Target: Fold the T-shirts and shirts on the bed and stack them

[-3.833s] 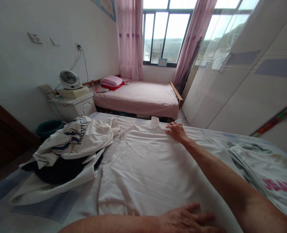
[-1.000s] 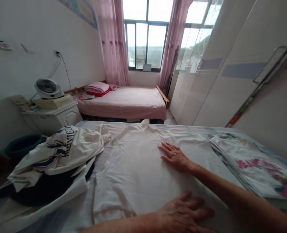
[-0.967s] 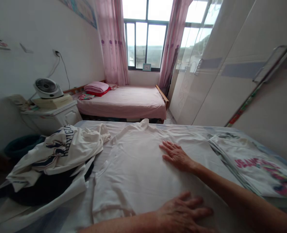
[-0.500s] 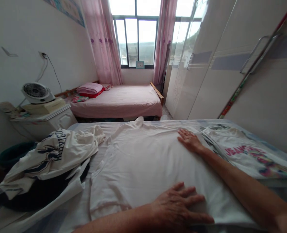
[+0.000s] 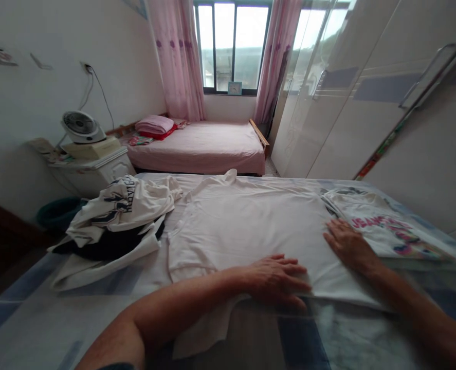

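Lying spread on the near bed (image 5: 23, 313), the white shirt (image 5: 243, 226) sits between a crumpled pile (image 5: 123, 205) on the left and a folded tee (image 5: 378, 223) with pink lettering on the right. The left hand (image 5: 277, 280) rests palm down on the shirt's lower part, its fingers spread apart. The right hand (image 5: 349, 245) lies at the shirt's right side, just beside the folded tee, its fingers stretched out rather than curled around cloth.
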A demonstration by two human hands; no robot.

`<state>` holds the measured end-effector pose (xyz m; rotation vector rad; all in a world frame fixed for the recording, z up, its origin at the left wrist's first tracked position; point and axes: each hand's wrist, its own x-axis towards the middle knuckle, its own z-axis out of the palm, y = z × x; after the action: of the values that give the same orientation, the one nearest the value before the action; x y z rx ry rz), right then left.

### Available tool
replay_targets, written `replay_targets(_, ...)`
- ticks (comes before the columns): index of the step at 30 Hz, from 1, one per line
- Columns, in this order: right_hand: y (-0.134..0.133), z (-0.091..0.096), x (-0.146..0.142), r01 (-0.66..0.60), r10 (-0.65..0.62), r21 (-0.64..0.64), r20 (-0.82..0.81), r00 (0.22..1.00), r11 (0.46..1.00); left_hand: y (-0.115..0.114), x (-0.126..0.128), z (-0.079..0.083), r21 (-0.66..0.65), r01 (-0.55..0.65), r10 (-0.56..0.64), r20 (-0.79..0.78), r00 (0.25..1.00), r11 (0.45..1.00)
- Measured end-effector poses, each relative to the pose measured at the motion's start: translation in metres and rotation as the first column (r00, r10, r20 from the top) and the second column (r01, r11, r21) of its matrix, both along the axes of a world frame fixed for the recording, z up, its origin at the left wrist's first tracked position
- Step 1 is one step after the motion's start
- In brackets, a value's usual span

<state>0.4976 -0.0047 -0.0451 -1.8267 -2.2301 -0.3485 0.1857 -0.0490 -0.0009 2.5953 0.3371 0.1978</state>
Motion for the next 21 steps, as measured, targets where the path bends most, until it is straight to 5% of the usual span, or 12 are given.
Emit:
replay_targets(3,-0.031,0.016,0.011,-0.144,0.145,0.011,-0.083,0.986,0.989,-0.002,-0.042,0.021,-0.197,-0.123,0.136,0.056,0.989,0.973)
replay_targets(6,-0.074,0.031,0.01,-0.295,0.248,-0.159,-0.261,0.933,0.942,-0.015,-0.108,0.04,-0.243,-0.301,0.296,-0.057,0.953,0.922)
replay_targets(11,-0.122,0.036,0.02,-0.279,0.126,-0.395,-0.371,0.92,0.875,-0.06,-0.192,0.042,-0.213,-0.481,0.445,-0.195,0.874,0.851)
replay_targets(16,-0.134,0.023,0.041,-0.222,0.056,-0.411,-0.379,0.924,0.884,-0.091,-0.2,0.023,-0.03,-0.578,0.569,-0.146,0.809,0.815)
replay_targets(21,-0.134,0.021,0.048,-0.13,-0.026,-0.356,-0.402,0.915,0.926,-0.091,-0.192,0.0,0.103,-0.609,0.616,-0.041,0.787,0.786)
